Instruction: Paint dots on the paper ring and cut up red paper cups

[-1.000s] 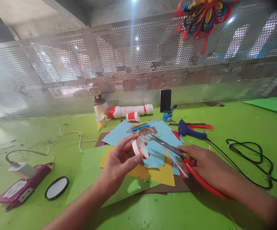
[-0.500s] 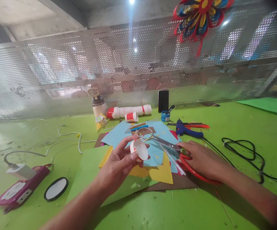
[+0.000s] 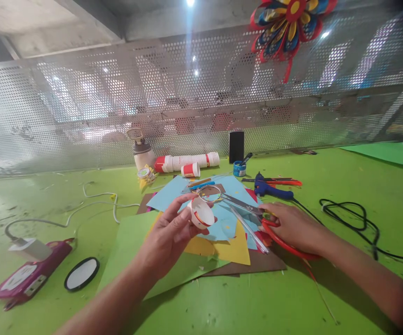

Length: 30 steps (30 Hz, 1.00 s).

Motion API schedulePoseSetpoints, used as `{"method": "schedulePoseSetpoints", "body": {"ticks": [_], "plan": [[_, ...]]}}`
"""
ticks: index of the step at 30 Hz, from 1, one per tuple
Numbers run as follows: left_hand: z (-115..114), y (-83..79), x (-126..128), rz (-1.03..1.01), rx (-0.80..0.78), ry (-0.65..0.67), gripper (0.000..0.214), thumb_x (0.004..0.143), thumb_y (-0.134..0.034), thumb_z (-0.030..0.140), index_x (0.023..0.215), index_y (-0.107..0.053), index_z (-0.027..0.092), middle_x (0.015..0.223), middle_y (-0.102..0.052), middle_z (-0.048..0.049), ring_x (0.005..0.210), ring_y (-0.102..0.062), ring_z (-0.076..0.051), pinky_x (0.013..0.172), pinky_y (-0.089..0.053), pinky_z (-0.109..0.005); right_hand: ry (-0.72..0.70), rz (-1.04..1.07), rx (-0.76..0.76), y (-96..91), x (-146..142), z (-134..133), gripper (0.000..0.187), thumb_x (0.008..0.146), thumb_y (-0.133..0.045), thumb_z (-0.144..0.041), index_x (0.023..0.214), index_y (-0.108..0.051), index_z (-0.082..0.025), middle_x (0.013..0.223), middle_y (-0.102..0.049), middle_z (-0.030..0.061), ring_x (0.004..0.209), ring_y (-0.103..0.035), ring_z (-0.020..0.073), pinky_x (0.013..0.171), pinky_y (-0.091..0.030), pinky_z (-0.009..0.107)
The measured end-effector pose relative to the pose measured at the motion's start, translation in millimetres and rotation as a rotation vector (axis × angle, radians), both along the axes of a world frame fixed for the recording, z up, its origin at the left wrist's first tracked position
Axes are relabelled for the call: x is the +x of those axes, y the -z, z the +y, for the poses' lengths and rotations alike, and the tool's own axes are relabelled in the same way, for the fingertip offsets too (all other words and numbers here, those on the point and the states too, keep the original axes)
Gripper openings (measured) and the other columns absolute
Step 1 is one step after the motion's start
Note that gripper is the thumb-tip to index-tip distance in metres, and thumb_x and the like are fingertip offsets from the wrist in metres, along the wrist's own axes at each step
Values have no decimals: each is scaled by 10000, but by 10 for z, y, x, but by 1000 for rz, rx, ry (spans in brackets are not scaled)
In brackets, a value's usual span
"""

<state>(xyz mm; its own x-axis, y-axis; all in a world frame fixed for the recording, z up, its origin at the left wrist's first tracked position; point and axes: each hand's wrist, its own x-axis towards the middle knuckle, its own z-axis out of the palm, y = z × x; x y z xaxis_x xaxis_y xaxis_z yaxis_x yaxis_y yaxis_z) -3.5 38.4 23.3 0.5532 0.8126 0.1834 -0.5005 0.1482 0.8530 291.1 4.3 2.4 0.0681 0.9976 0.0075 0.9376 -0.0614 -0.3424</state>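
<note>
Your left hand (image 3: 168, 235) is partly closed around a short, cut-down paper cup (image 3: 202, 215), white with a band of red, the thumb along its near side and the fingers reaching behind it. You hold the cup above the pile of paper in the middle of the worktop (image 3: 229, 302), tilted so that its open mouth faces up and towards your right.

Your right hand (image 3: 290, 228) is curled around the red handles of the scissors (image 3: 243, 204). The blades point left, their tips near the cup but apart from it; how far the blades are parted is hard to tell.

Beneath your hands lie a light blue sheet (image 3: 168, 193), a yellow piece (image 3: 238, 251), a large green sheet (image 3: 126, 253) and brown cardboard (image 3: 266, 263). Clear rods (image 3: 252, 232) slant across the pile below the scissors. Beyond your right hand rests a blue glue gun (image 3: 273, 190), with a black cable (image 3: 402, 256) looped on the worktop.

Behind the pile, a red and white paper cup (image 3: 189, 170) lies on its side in front of a long row of nested cups (image 3: 191, 162). To your left you have a magenta power strip (image 3: 36, 274) with a white plug (image 3: 30, 249) in it, and just beside that a black-rimmed disc (image 3: 82, 274).
</note>
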Motion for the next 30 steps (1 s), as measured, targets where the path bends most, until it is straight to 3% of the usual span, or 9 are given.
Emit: {"method": "schedulePoseSetpoints", "body": {"ticks": [5, 9, 14, 16, 18, 20, 23, 26, 30], "plan": [[55, -13, -31, 25, 46, -47, 287, 934, -610, 285, 1219, -630, 255, 983, -727, -71, 919, -718, -235, 736, -557, -292, 14, 162, 45, -12, -13, -11, 509, 802, -636, -389, 1271, -645, -190, 1198, -694, 145, 1015, -656, 335, 832, -495, 411], [83, -14, -33, 42, 71, -84, 401, 881, -682, 247, 1275, -608, 254, 1112, -698, -75, 920, -706, -214, 739, -569, -288, 34, 351, 95, -23, -65, -37, 545, 790, -675, -450, 1261, -633, -177, 1299, -651, 156, 1142, -609, 363, 927, -479, 444], [92, -3, -12, 50, 83, -94, 334, 827, -742, 206, 1154, -671, 217, 1055, -719, -61, 915, -677, -165, 776, -549, -243, -32, 676, 65, -87, -202, -166, 547, 887, -523, -615, 1234, -523, -193, 969, -700, 90, 829, -679, 241, 701, -553, 357], [85, 10, 0, 60, 82, -70, 348, 827, -747, 203, 1162, -663, 242, 1040, -736, -52, 900, -677, -152, 808, -546, -249, -89, 831, 23, -129, -302, -249, 451, 927, -452, -632, 1081, -522, -214, 802, -630, 17, 649, -614, 160, 590, -521, 292], [64, 31, 15, 72, 83, -51, 363, 817, -761, 213, 1161, -661, 271, 1083, -738, -43, 898, -682, -153, 843, -548, -273, -161, 1056, -35, -163, -413, -326, 402, 917, -514, -615, 907, -509, -213, 714, -552, -22, 563, -515, 109, 537, -461, 255], [27, 64, 31, 94, 89, -40, 396, 806, -773, 227, 1175, -656, 306, 1146, -724, -29, 920, -688, -165, 863, -553, -296, -193, 1160, -57, -180, -513, -385, 382, 891, -597, -578, 844, -500, -212, 673, -528, -34, 556, -477, 96, 526, -420, 238], [-50, 133, 62, 141, 126, -20, 484, 791, -785, 213, 1234, -638, 343, 1213, -699, -11, 990, -674, -166, 862, -555, -266, -167, 1203, -87, -179, -619, -446, 336, 873, -665, -517, 923, -523, -217, 625, -520, -54, 551, -472, 98, 520, -397, 231], [-128, 208, 104, 139, 199, 37, 538, 765, -805, 187, 1251, -644, 351, 1293, -667, -7, 1127, -624, -170, 918, -527, -229, -161, 1268, -81, -183, -681, -484, 344, 854, -708, -463, 1005, -516, -220, 646, -525, -64, 562, -497, 102, 537, -415, 240], [-206, 277, 169, 147, 293, 86, 554, 727, -827, 163, 1221, -666, 353, 1323, -640, -5, 1197, -591, -203, 989, -501, -273, -164, 1253, -14, -188, -735, -507, 391, 798, -763, -418, 1030, -533, -202, 711, -549, -49, 597, -517, 110, 568, -446, 261]]}}
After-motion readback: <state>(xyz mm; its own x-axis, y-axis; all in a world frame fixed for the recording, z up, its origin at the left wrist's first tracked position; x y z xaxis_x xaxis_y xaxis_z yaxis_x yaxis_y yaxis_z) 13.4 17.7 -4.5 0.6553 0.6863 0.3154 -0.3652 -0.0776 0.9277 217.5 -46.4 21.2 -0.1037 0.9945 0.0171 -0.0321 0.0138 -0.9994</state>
